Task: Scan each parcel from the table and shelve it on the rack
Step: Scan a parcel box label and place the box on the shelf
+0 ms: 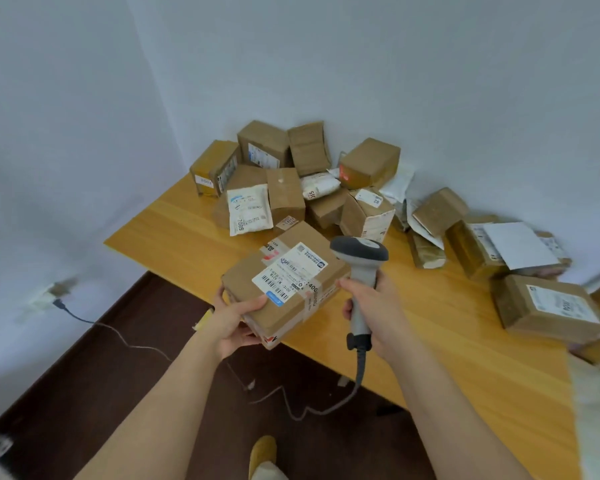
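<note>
I see a brown parcel with a white, blue-tagged label. At its three o'clock, a grey scanner; the table is honey-yellow.

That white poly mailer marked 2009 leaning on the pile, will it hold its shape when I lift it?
Probably not. The white mailer looks soft and puffy, so it will likely sag from a corner grip. Its glossy skin may be slippery. It leans against a brown box, so pulling it should hardly disturb the pile, though that is a guess.
</note>
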Demonstrator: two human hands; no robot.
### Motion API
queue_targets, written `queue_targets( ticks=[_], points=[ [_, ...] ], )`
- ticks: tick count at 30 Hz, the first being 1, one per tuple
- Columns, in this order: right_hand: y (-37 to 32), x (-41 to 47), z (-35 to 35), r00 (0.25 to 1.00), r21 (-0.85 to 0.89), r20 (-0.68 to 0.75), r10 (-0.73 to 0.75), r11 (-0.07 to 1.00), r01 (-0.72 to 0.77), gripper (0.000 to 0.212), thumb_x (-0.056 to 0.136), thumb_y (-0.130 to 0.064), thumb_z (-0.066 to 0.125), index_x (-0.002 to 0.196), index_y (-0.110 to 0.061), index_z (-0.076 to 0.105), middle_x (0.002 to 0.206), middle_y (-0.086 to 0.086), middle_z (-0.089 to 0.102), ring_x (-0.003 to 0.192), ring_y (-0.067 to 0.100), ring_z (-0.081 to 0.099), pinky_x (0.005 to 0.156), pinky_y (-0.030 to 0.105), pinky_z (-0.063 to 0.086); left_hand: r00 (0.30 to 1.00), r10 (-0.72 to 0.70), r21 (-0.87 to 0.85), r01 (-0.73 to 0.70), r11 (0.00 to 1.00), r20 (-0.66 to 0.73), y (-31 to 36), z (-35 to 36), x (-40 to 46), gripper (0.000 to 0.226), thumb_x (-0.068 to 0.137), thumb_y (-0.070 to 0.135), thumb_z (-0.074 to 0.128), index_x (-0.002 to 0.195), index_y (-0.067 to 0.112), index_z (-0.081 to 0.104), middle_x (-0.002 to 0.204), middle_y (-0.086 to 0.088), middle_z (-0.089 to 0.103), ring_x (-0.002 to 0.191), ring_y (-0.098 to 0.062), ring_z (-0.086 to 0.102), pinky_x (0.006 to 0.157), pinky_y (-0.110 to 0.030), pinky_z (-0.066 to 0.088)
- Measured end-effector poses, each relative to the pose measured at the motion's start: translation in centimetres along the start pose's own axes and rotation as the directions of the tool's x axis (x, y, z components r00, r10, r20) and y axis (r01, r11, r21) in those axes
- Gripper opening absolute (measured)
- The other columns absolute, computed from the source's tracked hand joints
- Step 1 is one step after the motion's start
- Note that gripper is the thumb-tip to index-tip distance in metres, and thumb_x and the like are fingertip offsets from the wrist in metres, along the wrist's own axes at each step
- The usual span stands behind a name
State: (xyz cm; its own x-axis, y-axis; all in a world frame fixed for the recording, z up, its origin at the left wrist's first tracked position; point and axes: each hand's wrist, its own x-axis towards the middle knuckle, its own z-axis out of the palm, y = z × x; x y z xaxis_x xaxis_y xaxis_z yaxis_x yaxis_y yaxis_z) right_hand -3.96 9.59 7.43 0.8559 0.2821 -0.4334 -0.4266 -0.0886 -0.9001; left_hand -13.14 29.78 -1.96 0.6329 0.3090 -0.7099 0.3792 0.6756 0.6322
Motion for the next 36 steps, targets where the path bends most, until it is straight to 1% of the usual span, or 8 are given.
queue_targets(
  ticks=[9,15,19,22,25,29,32,36],
  points=[
    [3.7,0.5,-1.8,0.997,-0.098,-0.061,0.044,0.994,-0.050,0.017,0.091,-0.010,0.063,0.102,-0.021,0.055,0.087,0.012,0.063,0.052,0.016,0.049,0.061,0.036,0.046,0.994,-0.101,0.220,0.109,0.969,-0.050,-3.0,-1.4,4.3,0.109,0.075,0.008,0.078,0.151,0.044,0.009,0.132,-0.005,0.057,0.112,-0.032,0.060,0.092,-0.053,0.049],
    [5.3,1.6,-2.1,0.988,-0.082,-0.130,0.080,0.992,-0.091,0.018,0.093,-0.011,0.063,0.106,-0.019,0.056,0.079,0.006,0.057,0.051,0.015,0.049,0.055,0.030,0.047,0.936,0.069,0.411,0.086,0.907,-0.347,-0.6,-0.1,7.3,0.079,0.090,0.031,0.069,0.150,0.009,0.024,0.148,-0.015,0.040,0.132,-0.034,0.043,0.099,-0.046,0.040],
    [5.3,2.5,-1.3,0.985,-0.035,-0.138,0.104,0.993,-0.109,0.015,0.093,-0.010,0.062,0.103,-0.021,0.055,0.084,0.006,0.054,0.049,0.014,0.048,0.053,0.029,0.046,0.932,-0.247,0.512,0.354,0.783,-0.265,0.0,0.8,6.0,0.097,0.078,0.039,0.080,0.152,0.024,0.019,0.154,-0.014,0.029,0.131,-0.046,0.040,0.082,-0.059,0.053],
    [4.7,2.9,-0.5,0.988,-0.048,-0.121,0.096,0.994,-0.102,0.015,0.094,-0.010,0.062,0.102,-0.021,0.055,0.085,0.005,0.055,0.049,0.014,0.049,0.053,0.029,0.046,0.960,-0.243,0.404,0.280,0.871,-0.142,-0.3,0.5,6.8,0.091,0.080,0.005,0.076,0.150,0.026,0.022,0.137,-0.014,0.050,0.114,-0.037,0.058,0.075,-0.049,0.059],
    [4.2,3.2,0.2,0.993,-0.102,-0.096,0.068,0.992,-0.078,0.015,0.094,-0.010,0.062,0.104,-0.019,0.056,0.082,0.004,0.054,0.049,0.014,0.049,0.054,0.030,0.045,0.989,-0.013,0.457,0.080,0.886,-0.148,0.5,0.4,8.7,0.081,0.086,-0.002,0.069,0.151,0.024,0.027,0.135,-0.012,0.054,0.107,-0.031,0.063,0.068,-0.037,0.058],
    [3.3,3.2,1.3,0.998,-0.147,-0.043,0.050,0.988,-0.056,0.012,0.094,-0.012,0.064,0.102,-0.015,0.057,0.072,0.002,0.053,0.050,0.014,0.048,0.059,0.033,0.047,0.882,0.372,0.632,-0.115,0.766,-0.290,1.7,0.2,9.3,0.074,0.084,0.015,0.073,0.147,0.019,0.034,0.144,-0.016,0.037,0.119,-0.033,0.052,0.099,-0.042,0.047],
    [2.5,2.9,1.9,0.998,-0.152,0.034,0.060,0.987,-0.055,0.013,0.095,-0.017,0.064,0.106,-0.012,0.059,0.059,-0.006,0.056,0.053,0.016,0.049,0.065,0.035,0.046,0.926,0.238,0.516,-0.056,0.855,-0.292,0.5,0.6,8.8,0.086,0.077,0.029,0.082,0.145,0.009,0.033,0.145,-0.011,0.041,0.130,-0.030,0.045,0.104,-0.046,0.042],
    [1.0,2.5,2.9,0.983,-0.114,0.151,0.107,0.989,-0.090,0.008,0.097,-0.020,0.059,0.104,-0.015,0.061,0.075,-0.001,0.055,0.054,0.015,0.052,0.059,0.030,0.048,0.985,0.054,0.445,0.026,0.895,-0.165,-2.5,1.9,8.5,0.099,0.070,0.027,0.087,0.147,0.017,0.026,0.142,-0.001,0.047,0.132,-0.029,0.045,0.106,-0.054,0.040]
  ],
)
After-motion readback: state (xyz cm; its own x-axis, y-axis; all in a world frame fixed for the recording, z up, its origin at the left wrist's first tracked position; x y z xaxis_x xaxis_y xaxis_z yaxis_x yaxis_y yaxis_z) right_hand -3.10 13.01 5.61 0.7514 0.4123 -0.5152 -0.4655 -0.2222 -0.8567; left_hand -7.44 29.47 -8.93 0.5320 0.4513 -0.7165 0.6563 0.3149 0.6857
